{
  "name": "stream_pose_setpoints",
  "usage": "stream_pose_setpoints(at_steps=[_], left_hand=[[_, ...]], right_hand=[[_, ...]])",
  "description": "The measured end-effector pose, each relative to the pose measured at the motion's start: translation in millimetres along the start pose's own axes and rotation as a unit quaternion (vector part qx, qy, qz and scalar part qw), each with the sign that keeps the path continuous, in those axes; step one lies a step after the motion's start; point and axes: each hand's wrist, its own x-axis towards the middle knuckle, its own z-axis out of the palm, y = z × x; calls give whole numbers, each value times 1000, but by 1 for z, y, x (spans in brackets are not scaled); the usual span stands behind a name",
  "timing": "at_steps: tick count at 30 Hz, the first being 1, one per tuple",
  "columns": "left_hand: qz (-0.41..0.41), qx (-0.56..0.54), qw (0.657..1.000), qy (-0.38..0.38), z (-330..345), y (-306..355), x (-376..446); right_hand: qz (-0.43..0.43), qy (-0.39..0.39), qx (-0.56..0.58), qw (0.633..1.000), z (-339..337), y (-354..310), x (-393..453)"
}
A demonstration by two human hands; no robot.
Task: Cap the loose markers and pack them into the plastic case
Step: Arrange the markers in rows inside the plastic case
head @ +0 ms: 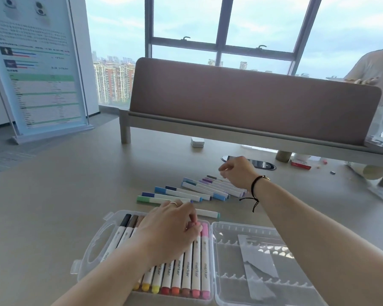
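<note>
Head camera looks down on a grey table (53,206) where a clear plastic case (215,257) lies opened flat at the near edge. Its left half holds a row of white-barrelled markers (186,268) lying side by side, caps running from black and brown at the left to pink at the right. Its right half (263,261) shows bare scalloped holders and a grey strip of paper (257,261).

The left hand (170,228), a ring on one finger, lies over the far ends of the packed row, fingers curled down onto the pinkish caps (194,224); it seems to pinch one, though the fingertips hide the contact.

Beyond the case, loose markers (192,191) lie fanned across the table, green, blue and purple-capped, one green-tipped marker (208,213) just past the case's far edge. The right hand (239,171), a dark cord bracelet at the wrist, hovers over the far end of that fan with fingers loosely curled; whether it holds anything I cannot tell.

Farther off stand a brown desk divider (252,102), a small white block (197,142) and a standing poster (38,62) at the far left. Another person (372,69) stands at the far right.
</note>
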Motion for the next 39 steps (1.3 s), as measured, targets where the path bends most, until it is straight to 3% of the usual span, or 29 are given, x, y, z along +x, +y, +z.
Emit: stream_pose_setpoints(at_steps=[3, 14, 21, 24, 28, 33, 36, 39], left_hand=[[-5, -1, 1000, -5, 1, 1, 2], [-22, 21, 999, -23, 4, -2, 7], [-20, 28, 999, -30, 2, -1, 6], [-13, 30, 999, -31, 1, -1, 6], [-6, 27, 999, -20, 1, 0, 5], [14, -31, 999, -8, 1, 5, 3], [44, -57, 997, -4, 2, 11, -2], [74, -74, 995, -1, 5, 17, -6]], right_hand=[[23, -24, -36, 999, -1, 14, 0], [-29, -69, -144, 987, 12, 14, -4], [-10, -67, -182, 981, 14, 13, -8], [-13, -35, -120, 992, 2, 7, -24], [10, 2, 86, 996, -19, -12, -73], [94, -68, 369, 922, -30, -13, -150], [108, -74, 375, 918, -25, -11, -178], [95, -51, 281, 954, -17, -13, -196]])
